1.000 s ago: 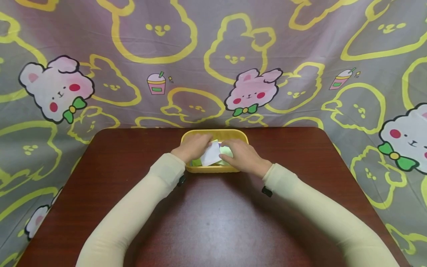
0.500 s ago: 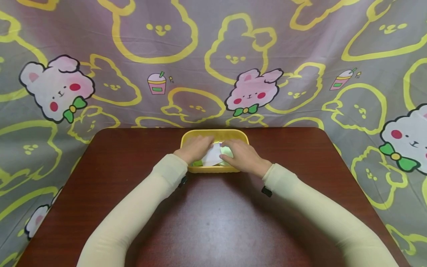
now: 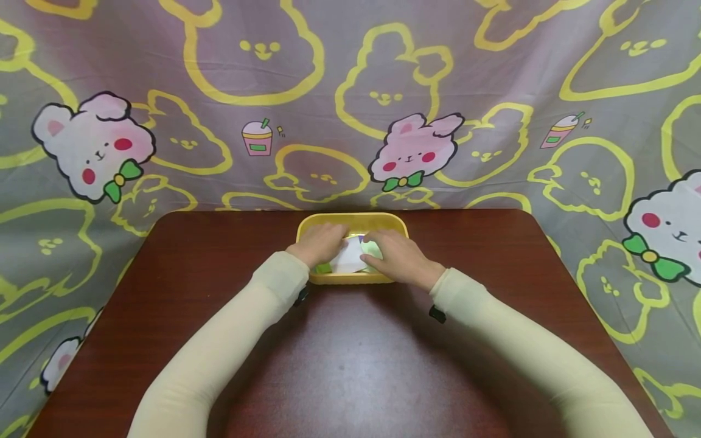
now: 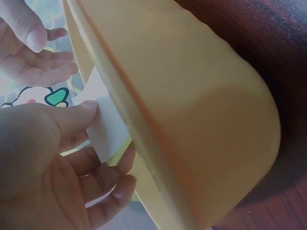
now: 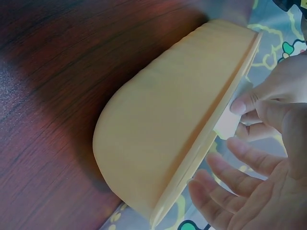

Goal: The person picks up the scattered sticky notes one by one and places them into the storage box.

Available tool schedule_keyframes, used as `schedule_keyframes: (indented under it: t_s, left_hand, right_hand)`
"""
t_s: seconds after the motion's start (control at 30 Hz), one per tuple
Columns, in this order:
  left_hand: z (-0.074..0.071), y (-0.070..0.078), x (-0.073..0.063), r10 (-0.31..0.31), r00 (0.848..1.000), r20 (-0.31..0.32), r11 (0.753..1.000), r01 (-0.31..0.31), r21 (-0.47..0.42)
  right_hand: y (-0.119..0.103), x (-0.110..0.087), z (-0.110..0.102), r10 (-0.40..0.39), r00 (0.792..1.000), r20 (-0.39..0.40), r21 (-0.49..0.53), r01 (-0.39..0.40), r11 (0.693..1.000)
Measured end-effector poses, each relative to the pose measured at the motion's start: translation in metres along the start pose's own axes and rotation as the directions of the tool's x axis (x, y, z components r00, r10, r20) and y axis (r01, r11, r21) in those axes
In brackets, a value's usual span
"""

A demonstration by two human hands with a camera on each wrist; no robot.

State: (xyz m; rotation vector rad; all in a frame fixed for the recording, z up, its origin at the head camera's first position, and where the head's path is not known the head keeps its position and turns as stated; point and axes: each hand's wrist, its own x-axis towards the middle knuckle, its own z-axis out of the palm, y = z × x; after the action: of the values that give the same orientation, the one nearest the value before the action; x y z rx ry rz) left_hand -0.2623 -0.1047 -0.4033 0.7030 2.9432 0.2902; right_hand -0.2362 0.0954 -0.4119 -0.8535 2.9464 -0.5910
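Observation:
A yellow plastic basket (image 3: 350, 278) stands at the table's far edge, with both hands over its opening. My left hand (image 3: 319, 244) pinches a white piece of paper (image 3: 346, 258); in the left wrist view its thumb lies on the paper (image 4: 108, 127) just inside the rim. Pale green paper (image 3: 372, 249) shows beside it, and a brighter green piece (image 3: 324, 267) lies below my left hand. On the basket's right side hovers my right hand (image 3: 404, 257), its fingers apart and relaxed in the right wrist view, holding nothing there. The rest of the basket's contents is hidden.
The dark red-brown wooden table (image 3: 350, 365) reaches from the basket toward me. Right behind its far edge hangs a grey curtain (image 3: 323, 128) printed with yellow outlines and rabbit heads, which also runs along both sides.
The left hand has shifted slightly right, and the white paper it holds has come down lower and flatter in the basket. The right hand has hardly moved.

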Motion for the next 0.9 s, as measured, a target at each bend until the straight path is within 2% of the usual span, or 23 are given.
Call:
schedule_keyframes:
  t_s: [0.4,0.9]
  left_hand:
    - [0.004,-0.004,0.003,-0.023,1.000,0.012,0.999,0.023,0.026]
    - [0.006,-0.004,0.004,-0.020,0.999,0.033,0.999,0.019,0.028]
  right_hand:
    - [0.005,0.003,0.001,0.015,1.000,0.020,0.020,-0.015,1.000]
    - [0.007,0.010,0.004,0.034,0.999,0.039,0.011,-0.035,0.999]
